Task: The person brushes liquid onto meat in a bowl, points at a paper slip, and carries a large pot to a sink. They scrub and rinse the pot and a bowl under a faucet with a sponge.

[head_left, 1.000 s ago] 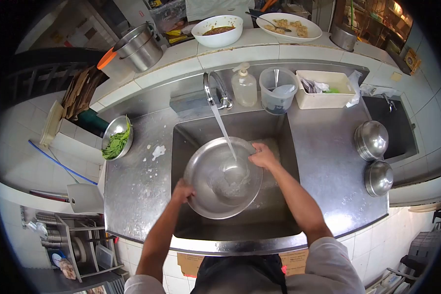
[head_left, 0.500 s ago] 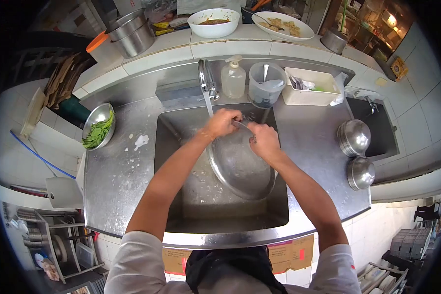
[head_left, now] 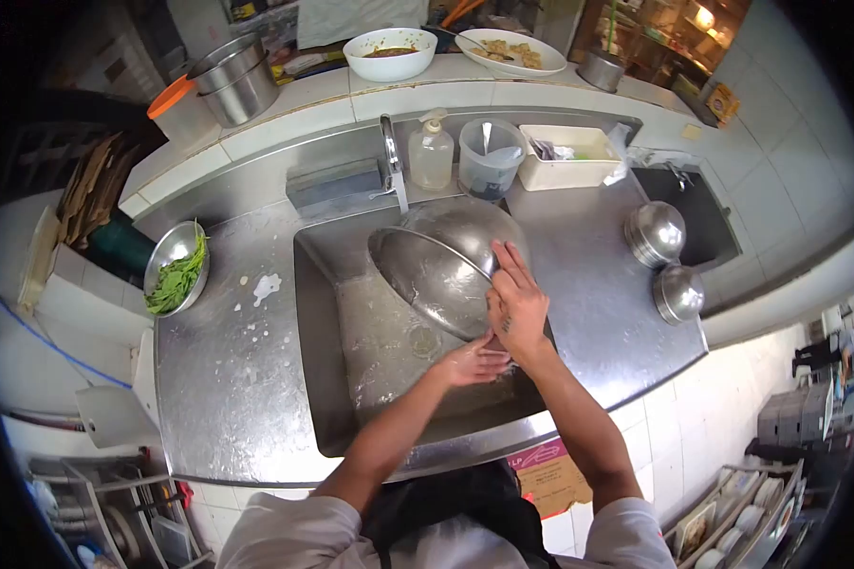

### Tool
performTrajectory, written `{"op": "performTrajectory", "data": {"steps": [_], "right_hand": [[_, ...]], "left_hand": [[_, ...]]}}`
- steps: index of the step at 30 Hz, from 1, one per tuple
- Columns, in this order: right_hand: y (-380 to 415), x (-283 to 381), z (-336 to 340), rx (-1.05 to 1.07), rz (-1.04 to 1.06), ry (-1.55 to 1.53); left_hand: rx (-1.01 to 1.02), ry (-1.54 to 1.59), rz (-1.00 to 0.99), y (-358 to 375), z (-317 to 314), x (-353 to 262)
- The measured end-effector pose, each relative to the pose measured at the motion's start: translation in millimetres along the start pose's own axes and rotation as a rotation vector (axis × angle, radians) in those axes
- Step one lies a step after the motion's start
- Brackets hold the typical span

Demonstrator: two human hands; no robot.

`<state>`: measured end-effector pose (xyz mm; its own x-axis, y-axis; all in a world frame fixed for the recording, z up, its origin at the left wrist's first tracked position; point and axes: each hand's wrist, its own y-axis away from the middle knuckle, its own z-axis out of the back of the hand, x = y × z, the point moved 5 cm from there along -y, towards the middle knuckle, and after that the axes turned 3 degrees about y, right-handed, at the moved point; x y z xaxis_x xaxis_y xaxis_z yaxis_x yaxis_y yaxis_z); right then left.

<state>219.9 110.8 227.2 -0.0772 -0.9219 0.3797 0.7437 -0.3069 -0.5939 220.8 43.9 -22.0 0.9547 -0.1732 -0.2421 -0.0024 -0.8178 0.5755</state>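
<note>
A large metal bowl (head_left: 470, 232) stands tilted on its side in the sink (head_left: 319, 370), its opening facing left and down toward me. My right hand (head_left: 517, 305) is at the bowl's near right edge, fingers stretched along the outer wall and thumb by the rim. Just below, my left hand (head_left: 471, 363) has its fingers extended, close to the lower rim and partly overlapping my right wrist. Whether the left fingers press on the metal is hard to see. Water runs from the faucet (head_left: 391, 152) at the sink's back edge, behind the bowl.
A metal bowl of green leaves (head_left: 176, 284) sits on the left counter. Behind the sink stand a soap pump bottle (head_left: 431, 156), a clear plastic tub (head_left: 491, 166) and a cream bin (head_left: 567, 171). Two upturned metal bowls (head_left: 657, 232) are at right. Food dishes (head_left: 389, 64) line the ledge.
The bowl has turned over so its outer wall faces up and right. My left hand has moved from the far rim down to the near side; my right hand has moved lower along the rim.
</note>
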Motion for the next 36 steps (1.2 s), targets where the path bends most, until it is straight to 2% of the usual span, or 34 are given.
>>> {"op": "performTrajectory", "data": {"steps": [1, 2, 3, 4, 5, 7, 9, 11, 12, 15, 17, 18, 20, 21, 23, 24, 25, 27, 28, 29, 30, 32, 33, 35, 36], "right_hand": [[10, 6, 7, -0.086, 0.023, 0.017], [17, 12, 15, -0.169, 0.049, 0.037], [26, 20, 21, -0.163, 0.034, 0.061], [31, 28, 27, -0.183, 0.017, 0.06], [30, 35, 32, -0.212, 0.009, 0.059], [32, 49, 38, -0.259, -0.02, 0.093], [27, 69, 53, -0.379, 0.03, 0.124], [19, 85, 65, -0.438, 0.032, 0.127], [17, 92, 71, -0.455, 0.073, 0.186], [9, 110, 93, -0.499, 0.127, 0.294], [6, 116, 110, -0.544, 0.129, 0.375], [6, 118, 119, -0.564, 0.132, 0.4], [6, 123, 136, -0.604, 0.141, 0.465], [7, 124, 144, -0.624, 0.147, 0.51], [13, 123, 161, -0.669, 0.109, 0.489], [15, 121, 168, -0.68, 0.092, 0.499], [21, 119, 178, -0.692, 0.068, 0.523], [35, 100, 191, -0.759, 0.016, 0.372], [34, 108, 197, -0.696, -0.053, 0.479], [41, 101, 201, -0.76, -0.176, 0.403], [45, 98, 204, -0.747, -0.156, 0.442], [52, 92, 206, -0.727, -0.126, 0.472], [58, 82, 204, -0.795, -0.087, 0.375], [60, 82, 202, -0.777, -0.082, 0.396], [62, 81, 200, -0.773, -0.079, 0.389]], "left_hand": [[-0.025, -0.312, 0.129, 23, 7, -7], [-0.118, -0.541, -0.049, 18, 47, -31], [-0.212, -0.753, -0.228, 14, 88, -48], [-0.369, -0.714, -0.287, 22, 104, -75], [-0.395, -0.617, -0.413, 28, 105, -95], [-0.42, -0.727, -0.424, 44, 67, -126], [-0.356, -0.781, -0.642, 27, 45, -152], [-0.361, -0.848, -0.762, 8, 21, -177], [-0.342, -0.85, -0.758, 4, 12, -187], [-0.247, -0.678, -0.635, 5, -11, -216], [-0.372, -0.665, -0.61, -8, 7, -246], [-0.371, -0.663, -0.614, -46, 38, -263], [-0.586, -0.704, -0.871, -102, 101, -306], [-0.582, -0.703, -0.873, -83, 81, -306], [-0.612, -0.069, -0.827, -19, 82, -328], [-0.605, 0.236, -0.775, -4, 50, -311], [-0.582, 0.212, -0.746, -15, 56, -321], [-0.373, -0.004, -0.893, -43, 74, -363], [-0.46, 0.055, -0.978, -44, 70, -363], [-0.552, 0.114, -1.067, -38, 65, -360], [-0.532, 0.1, -1.054, -39, 54, -354], [-0.446, -0.642, -1.537, -16, 15, -348], [-0.435, -0.656, -1.518, -10, 17, -337], [-0.663, -1.463, -1.323, 7, -4, -332], [-0.655, -1.47, -1.331, 13, -16, -331]]}}
